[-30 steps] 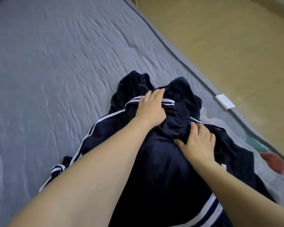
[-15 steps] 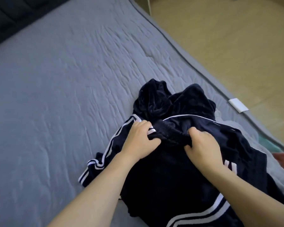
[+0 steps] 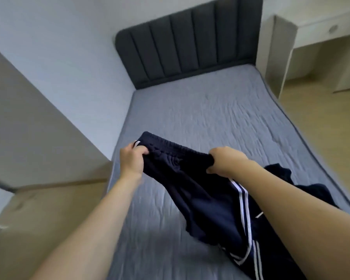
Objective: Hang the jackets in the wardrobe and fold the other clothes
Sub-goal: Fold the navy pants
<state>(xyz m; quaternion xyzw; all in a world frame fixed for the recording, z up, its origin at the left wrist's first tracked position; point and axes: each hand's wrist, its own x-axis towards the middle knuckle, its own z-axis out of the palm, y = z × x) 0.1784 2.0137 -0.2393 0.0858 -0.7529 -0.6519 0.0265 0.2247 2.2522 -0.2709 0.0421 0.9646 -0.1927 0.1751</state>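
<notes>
A pair of dark navy track trousers [image 3: 198,190] with white side stripes hangs in the air above the bed, held by its elastic waistband. My left hand [image 3: 132,160] grips the waistband's left end. My right hand [image 3: 223,160] grips its right end. The waistband is stretched between them, and the legs trail down to the lower right onto the mattress. Another dark navy garment [image 3: 303,186] lies crumpled on the bed behind my right forearm, partly hidden by it.
The grey quilted mattress [image 3: 220,110] stretches ahead to a dark padded headboard [image 3: 190,41]. A pale desk unit [image 3: 303,45] stands at the right of the bed on the wooden floor [image 3: 319,118]. A white wall [image 3: 59,47] runs along the left side.
Both hands closed on the waistband and lifted the trousers off the bed. My head tilted up, so the headboard, wall and desk came into sight.
</notes>
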